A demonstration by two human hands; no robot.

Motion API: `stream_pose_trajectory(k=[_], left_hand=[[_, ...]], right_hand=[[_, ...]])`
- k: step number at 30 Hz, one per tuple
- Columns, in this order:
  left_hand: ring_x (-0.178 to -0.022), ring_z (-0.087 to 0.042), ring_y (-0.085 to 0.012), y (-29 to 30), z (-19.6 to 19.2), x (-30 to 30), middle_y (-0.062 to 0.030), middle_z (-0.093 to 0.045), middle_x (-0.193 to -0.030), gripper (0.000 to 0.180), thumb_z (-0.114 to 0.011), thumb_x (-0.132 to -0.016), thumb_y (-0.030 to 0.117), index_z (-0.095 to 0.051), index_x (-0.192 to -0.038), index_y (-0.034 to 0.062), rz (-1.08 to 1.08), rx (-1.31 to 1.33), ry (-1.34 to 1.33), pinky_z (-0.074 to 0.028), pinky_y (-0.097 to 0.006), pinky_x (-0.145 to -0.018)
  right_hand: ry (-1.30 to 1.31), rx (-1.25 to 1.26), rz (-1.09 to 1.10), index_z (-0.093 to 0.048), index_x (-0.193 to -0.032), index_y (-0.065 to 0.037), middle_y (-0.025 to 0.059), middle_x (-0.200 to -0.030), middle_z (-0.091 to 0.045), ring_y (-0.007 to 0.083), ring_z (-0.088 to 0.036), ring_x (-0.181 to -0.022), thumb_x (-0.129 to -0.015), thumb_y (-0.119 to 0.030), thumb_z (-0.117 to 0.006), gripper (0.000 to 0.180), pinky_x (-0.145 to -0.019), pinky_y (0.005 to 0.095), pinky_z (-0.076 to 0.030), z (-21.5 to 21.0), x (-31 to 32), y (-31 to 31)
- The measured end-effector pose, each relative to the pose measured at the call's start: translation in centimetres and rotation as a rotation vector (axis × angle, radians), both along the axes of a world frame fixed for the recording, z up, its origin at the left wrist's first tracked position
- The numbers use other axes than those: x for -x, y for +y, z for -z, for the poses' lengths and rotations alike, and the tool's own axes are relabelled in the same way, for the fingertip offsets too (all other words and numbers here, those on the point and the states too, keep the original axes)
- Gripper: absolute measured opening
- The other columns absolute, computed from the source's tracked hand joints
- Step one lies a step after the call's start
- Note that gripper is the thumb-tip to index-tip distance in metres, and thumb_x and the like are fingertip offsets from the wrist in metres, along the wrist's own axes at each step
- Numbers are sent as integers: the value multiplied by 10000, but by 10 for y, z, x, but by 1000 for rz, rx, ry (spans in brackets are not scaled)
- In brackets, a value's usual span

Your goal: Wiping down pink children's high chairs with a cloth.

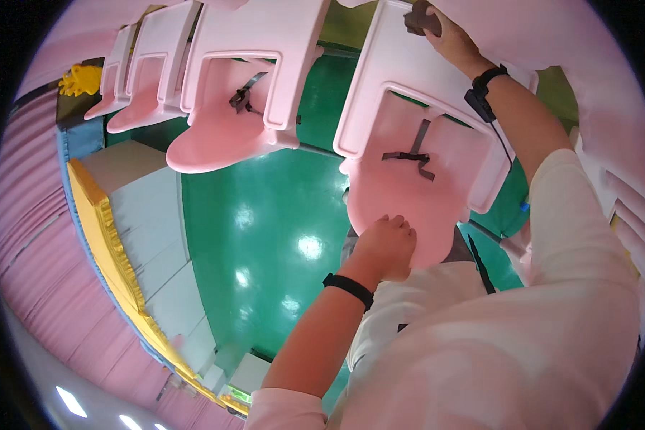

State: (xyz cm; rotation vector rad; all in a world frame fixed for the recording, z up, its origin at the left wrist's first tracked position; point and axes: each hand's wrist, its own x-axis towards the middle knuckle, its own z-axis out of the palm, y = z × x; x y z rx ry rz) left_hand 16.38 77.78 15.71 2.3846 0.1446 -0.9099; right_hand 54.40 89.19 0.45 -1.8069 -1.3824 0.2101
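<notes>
Head view puts a pleated pink wall (29,244) at 9 o'clock, grey panels (150,229) and yellow padding (102,229) just inside it. Green floor (265,222) runs from centre to 9, glossy with light spots; we can't tell wet from polished. If slick, we'd expect chair legs to skate under a hard push.

Near pink chair (380,197) sits at 1, another pink chair (222,140) at 11, more past it at 10. Row's tight; a shove could probably knock one into the next. Near chair's tray (376,61) looks smooth, raised rim round the seat cutout.

Black strap (419,156) lies loose on the seat at 2; could catch fingers. Our left hand (388,247), at 4 near centre, has fingers curled over the seat's front part, nothing visible in it; can't tell how tight that grip is. Leaning there might tip the chair. Right hand (451,43) at 1: grip narrow and loaded. Its wristband (486,93) trails a thin cable (505,147), possible snag on the tray rim.

Brown block (417,20) is in that right grip, by the tray's far end; contact unclear. Slack fingers could drop it.
</notes>
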Motion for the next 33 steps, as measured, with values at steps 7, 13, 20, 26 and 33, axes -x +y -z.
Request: stream_pose_trajectory(k=[7, 13, 20, 26, 33], left_hand=[[-1126, -647, -280, -2, 7, 13, -112, -718, -1130, 512, -772, -710, 308, -707, -1118, 5, 5, -43, -43, -529, -392, -994], [-1126, -649, -280, 0, 3, 5, -112, -722, -1116, 502, -772, -704, 298, -708, -1108, 8, 0, -9, 23, -529, -395, -994], [-1115, -649, -285, -6, 9, 9, -116, -723, -1103, 497, -769, -701, 287, -709, -1105, 3, -7, -32, -74, -522, -393, -1000], [-1125, -649, -282, 1, 4, 4, -118, -725, -1130, 521, -767, -704, 295, -711, -1128, -2, -17, 4, -15, -521, -393, -1007], [-1115, -650, -286, -5, 3, -2, -122, -724, -1125, 507, -756, -703, 277, -710, -1123, -3, 12, 30, -46, -524, -396, -1002]], right_hand=[[-304, 220, -518, -618, -1229, -136, 124, -1268, -646, 349, -607, -1210, -893, -188, -771, 373, -1050, 488, -504, 7, 31, -42], [97, 136, 153, -616, -1212, -93, 179, -1216, -675, 412, -633, -1182, -857, -73, -736, 375, -1060, 474, -498, 30, 3, -32], [-263, 321, -294, -626, -1251, -193, 193, -1238, -655, 416, -632, -1143, -900, -214, -759, 375, -1016, 514, -515, 23, -7, -63], [-349, 119, -79, -625, -1188, -123, 153, -1236, -662, 395, -620, -1104, -859, -132, -765, 358, -990, 514, -504, 41, 9, -73], [-330, 369, 83, -577, -1402, -104, 216, -1175, -732, 455, -711, -1022, -1017, -257, -615, 416, -914, 559, -554, 38, -78, -80]])
